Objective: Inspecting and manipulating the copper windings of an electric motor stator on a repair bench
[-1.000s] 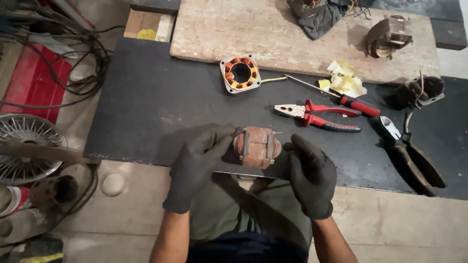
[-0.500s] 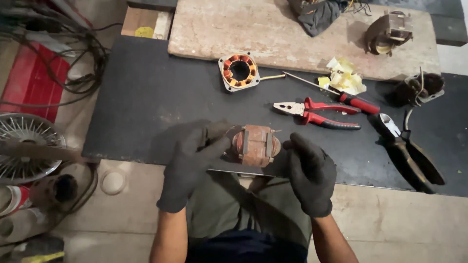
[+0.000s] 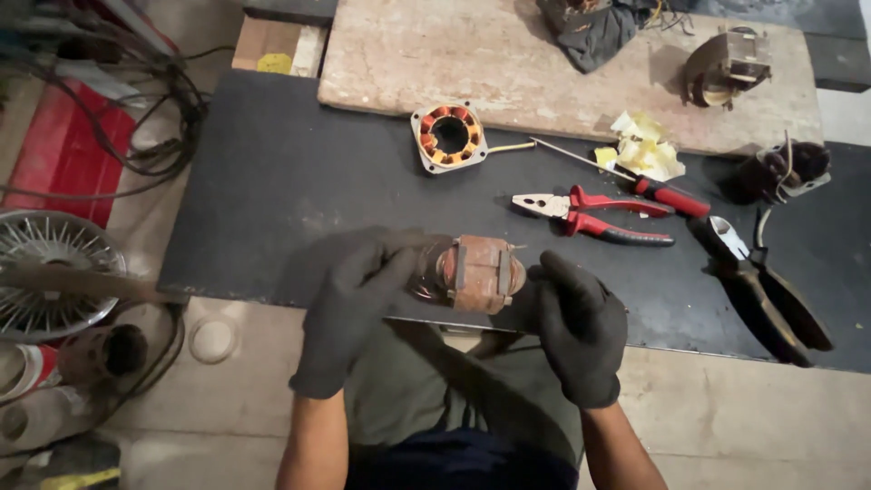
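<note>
Both hands, left (image 3: 349,308) and right (image 3: 579,325), grip the motor coil (image 3: 478,272) between them.

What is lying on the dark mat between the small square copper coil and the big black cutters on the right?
In the head view, red-handled pliers and a red-handled screwdriver lie between the square coil and the black cutters.

Likely a motor repair workshop: pliers (image 3: 594,216), wound stator (image 3: 448,135) and loose cables (image 3: 154,118) crowd the bench (image 3: 272,181)
</note>
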